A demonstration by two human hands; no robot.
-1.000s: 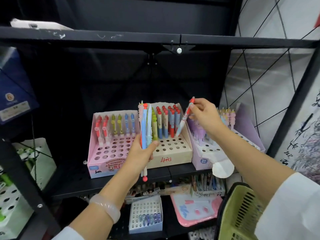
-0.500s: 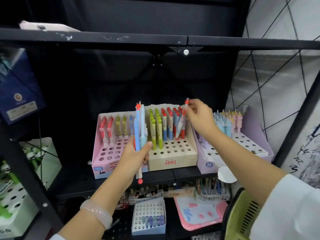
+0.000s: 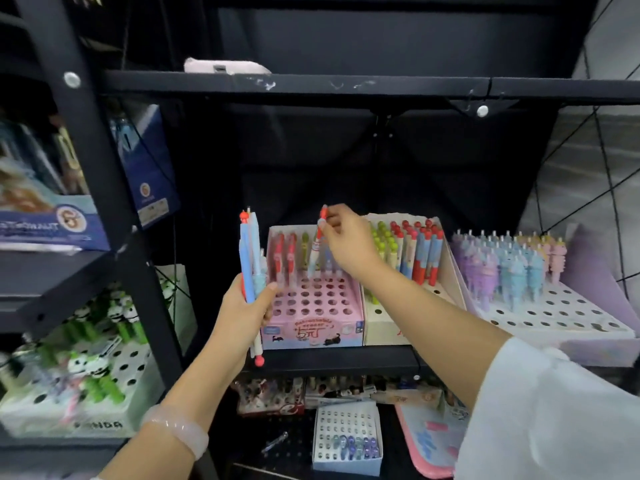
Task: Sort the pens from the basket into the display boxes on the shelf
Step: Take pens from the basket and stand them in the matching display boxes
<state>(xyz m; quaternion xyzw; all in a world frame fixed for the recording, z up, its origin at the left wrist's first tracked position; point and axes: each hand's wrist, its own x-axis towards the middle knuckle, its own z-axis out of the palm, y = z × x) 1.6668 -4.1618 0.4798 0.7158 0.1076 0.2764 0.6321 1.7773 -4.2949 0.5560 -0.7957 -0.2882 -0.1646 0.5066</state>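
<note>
My left hand (image 3: 242, 313) grips a bundle of pens (image 3: 250, 258), mostly blue with red ends, upright just left of the pink display box (image 3: 313, 332). My right hand (image 3: 346, 242) pinches the red top of a single pen (image 3: 317, 244) and holds it tilted over the back rows of the pink box, tip down near the holes. Red, green and blue pens stand in that box's back row. To its right sits a beige box (image 3: 384, 327) with green, red and blue pens, then a lilac box (image 3: 568, 320) of pastel pens.
A black shelf edge (image 3: 332, 358) carries the three boxes; another black shelf (image 3: 346, 88) runs overhead. A black upright post (image 3: 104, 188) stands at the left, with a white panda pen box (image 3: 69, 403) beyond it. Below lie a small white holed box (image 3: 346, 441) and a pink tray (image 3: 429, 441).
My right hand carried the single pen left, from the beige box across to the pink box. The view swung left. My left hand kept its bundle.
</note>
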